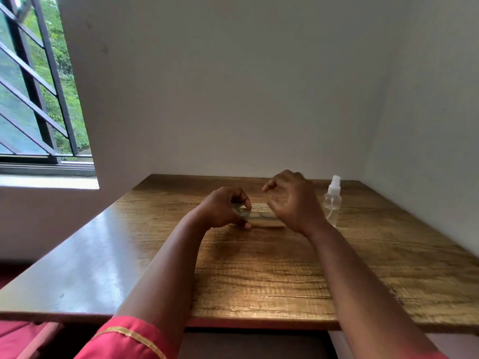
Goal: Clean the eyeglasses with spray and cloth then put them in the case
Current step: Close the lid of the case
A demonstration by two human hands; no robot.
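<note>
Two bare forearms reach out from you over the table (pixel 259 268), both hands meeting near its far middle. Your left hand (pixel 225 207) curls its fingers and thumb round the left end of the case (pixel 260 215), pinching it just above the wood. Your right hand (pixel 291 199) hovers over the case's right end, fingers bent loosely and slightly blurred, and you cannot tell from here whether they hold anything; the hand looks lifted off the case rather than pressed on it. The case is a flat, oblong thing, pale and glossy with small print on its top; whether it is clear, open, or has the eyeglasses inside is too hard to make out. The spray bottle (pixel 331 202) stands upright just right of your right hand, clear plastic with a white nozzle top and a thin tube inside; you cannot judge its fill level. The table is wood-grain laminate, warm brown, shiny along its left side. A red sleeve (pixel 124 340) with gold trim shows at your left arm.
</note>
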